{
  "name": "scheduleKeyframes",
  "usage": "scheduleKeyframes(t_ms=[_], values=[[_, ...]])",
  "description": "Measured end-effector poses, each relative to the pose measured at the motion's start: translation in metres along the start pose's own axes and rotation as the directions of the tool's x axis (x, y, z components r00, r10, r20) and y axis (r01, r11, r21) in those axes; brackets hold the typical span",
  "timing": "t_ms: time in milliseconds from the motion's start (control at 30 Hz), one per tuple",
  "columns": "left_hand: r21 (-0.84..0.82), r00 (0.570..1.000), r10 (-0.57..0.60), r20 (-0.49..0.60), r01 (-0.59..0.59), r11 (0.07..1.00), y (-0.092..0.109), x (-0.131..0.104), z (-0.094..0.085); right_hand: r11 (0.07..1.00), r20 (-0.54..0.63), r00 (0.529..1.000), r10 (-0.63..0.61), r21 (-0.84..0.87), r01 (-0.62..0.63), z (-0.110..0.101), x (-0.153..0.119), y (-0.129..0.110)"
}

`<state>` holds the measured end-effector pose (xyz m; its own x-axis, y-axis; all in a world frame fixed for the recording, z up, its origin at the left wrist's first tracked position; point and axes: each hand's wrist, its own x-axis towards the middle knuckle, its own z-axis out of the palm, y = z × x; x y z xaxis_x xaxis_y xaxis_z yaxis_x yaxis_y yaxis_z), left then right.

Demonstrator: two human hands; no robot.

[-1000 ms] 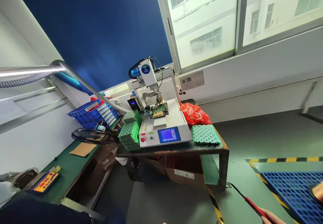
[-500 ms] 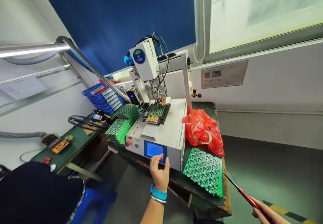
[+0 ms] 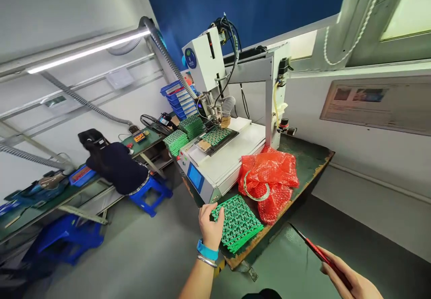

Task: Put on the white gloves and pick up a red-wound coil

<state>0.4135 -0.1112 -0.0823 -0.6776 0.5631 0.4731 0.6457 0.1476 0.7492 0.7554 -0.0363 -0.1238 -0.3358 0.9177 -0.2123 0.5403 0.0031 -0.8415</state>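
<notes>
My left hand, with a blue band and a silver bangle at the wrist, is at the left corner of a stack of green circuit boards. Its thumb and fingers are apart around that corner; whether they touch the boards I cannot tell. Red tweezers with a thin dark tip are held in my right hand, out past the table's front edge. Behind the boards stands a white bench machine with a blue screen. A green board sits in a dark fixture under its head.
Red bubble wrap with a pale cable coil lies right of the machine. More green boards are stacked at its left. A person sits on a blue stool at the left bench. The table edge is worn.
My view has swung left, bringing the seated person more fully into sight. My left hand has gone from in front of the machine's screen to the board stack. The tweezers stay in my right hand.
</notes>
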Motion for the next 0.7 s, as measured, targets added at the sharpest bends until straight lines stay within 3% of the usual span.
scheduleKeyframes(t_ms=[133,267,367,500,600,700], values=[[0.05,0.997,-0.047,-0.06,0.05,0.998,0.008,-0.011,0.004,0.998,0.097,0.995,-0.001,0.065,-0.006,-0.009,0.042,-0.029],[0.052,0.99,-0.094,-0.104,0.1,0.994,0.011,-0.014,0.029,0.942,0.246,0.96,0.134,0.27,-0.2,-0.019,0.092,-0.059],[0.024,0.987,-0.109,-0.118,0.112,0.993,0.017,-0.001,0.055,0.834,0.304,0.93,0.205,0.443,-0.329,-0.03,0.136,-0.084],[-0.007,0.987,-0.109,-0.119,0.109,0.994,0.034,0.032,0.077,0.709,0.314,0.916,0.25,0.584,-0.394,-0.032,0.201,-0.126],[0.003,0.988,-0.09,-0.129,0.092,0.996,0.046,0.049,0.077,0.675,0.323,0.904,0.279,0.604,-0.425,-0.02,0.257,-0.159],[0.054,0.981,-0.118,-0.151,0.127,0.99,0.053,0.047,0.066,0.685,0.344,0.897,0.277,0.584,-0.436,0.001,0.318,-0.187]])
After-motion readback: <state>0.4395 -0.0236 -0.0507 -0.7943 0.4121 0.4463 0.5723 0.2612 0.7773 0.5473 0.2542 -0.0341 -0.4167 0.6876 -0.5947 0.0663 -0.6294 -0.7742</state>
